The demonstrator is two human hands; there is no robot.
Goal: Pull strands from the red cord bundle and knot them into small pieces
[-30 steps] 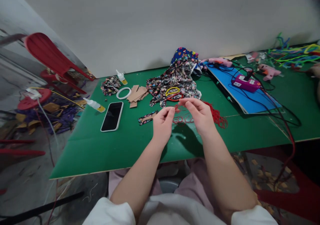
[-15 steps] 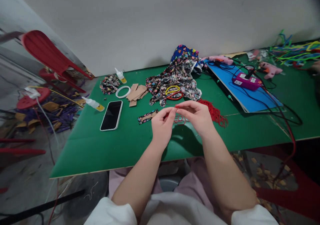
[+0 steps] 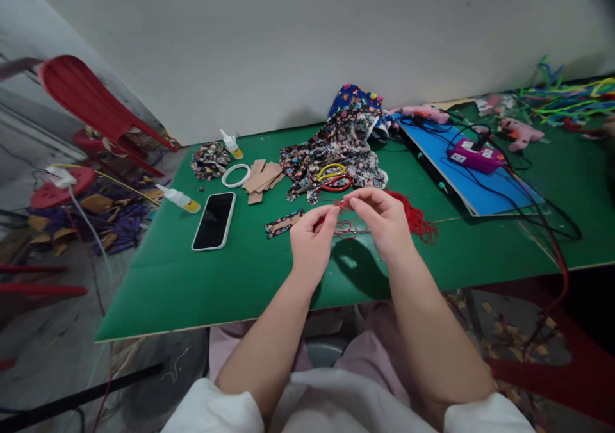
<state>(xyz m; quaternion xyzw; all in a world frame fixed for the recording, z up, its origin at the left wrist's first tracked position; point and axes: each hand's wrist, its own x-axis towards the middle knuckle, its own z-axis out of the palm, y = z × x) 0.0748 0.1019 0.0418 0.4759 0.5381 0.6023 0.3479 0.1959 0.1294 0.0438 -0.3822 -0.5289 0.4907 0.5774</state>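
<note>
My left hand [image 3: 312, 237] pinches a thin red cord [image 3: 346, 228] between thumb and fingertips, above the green table. Close by on the right, my right hand [image 3: 382, 221] has its thumb and forefinger closed on the same cord. Loose loops of the cord hang below the fingertips. A tangled heap of red cord [image 3: 419, 218] lies just behind my right hand. Left of my left hand rests a small cardboard strip edged with floral fabric [image 3: 283, 224]. Scissors [image 3: 336, 180] with yellow and red handles lie on dark floral fabric [image 3: 355, 141] beyond my hands.
On the left are a phone [image 3: 214, 221], glue bottles [image 3: 180, 199], a white ring [image 3: 236, 176] and cardboard pieces [image 3: 262, 180]. A blue folder [image 3: 473, 186] carries a purple power strip [image 3: 476, 156] with trailing cables. Pink glue guns [image 3: 519, 133] lie at the back right.
My right hand has shifted slightly right, so the fingertips of my two hands are a little farther apart. The red cord now shows between them.
</note>
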